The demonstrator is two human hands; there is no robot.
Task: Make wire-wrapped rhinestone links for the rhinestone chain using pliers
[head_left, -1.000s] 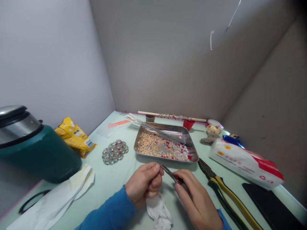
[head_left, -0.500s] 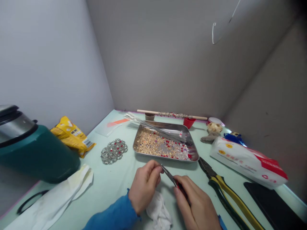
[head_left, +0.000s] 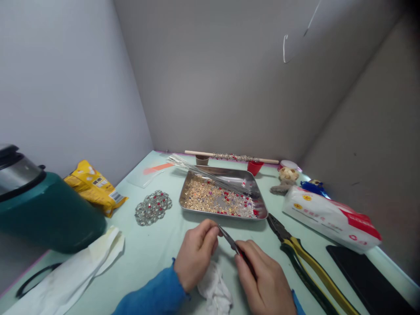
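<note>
Your left hand (head_left: 194, 253) is closed, thumb and forefinger pinched together at the tip of the small pliers (head_left: 229, 238); anything between those fingertips is too small to tell. Your right hand (head_left: 267, 280) is wrapped around the red handles of the small pliers, which point forward and left to meet your other fingers. Below and between your hands, a crumpled tissue (head_left: 215, 291) lies on the bench (head_left: 157, 245). Straight ahead of them sits a metal tray (head_left: 223, 215) spread with gold, red and clear beads (head_left: 200, 192), and a bundle of wires (head_left: 197, 169) slants over its far left corner and down into it. Beyond the tray, farther from you, is a pale stick (head_left: 197, 153) with beads along its middle. Ahead and to the left of your left hand lies a flat beaded piece (head_left: 153, 208) dotted with red; a green bottle (head_left: 46, 210) and a yellow bag (head_left: 96, 188) are farther left. Just right of your right hand lie the big pliers (head_left: 288, 240), with a tissue pack (head_left: 321, 216) beyond them.
</note>
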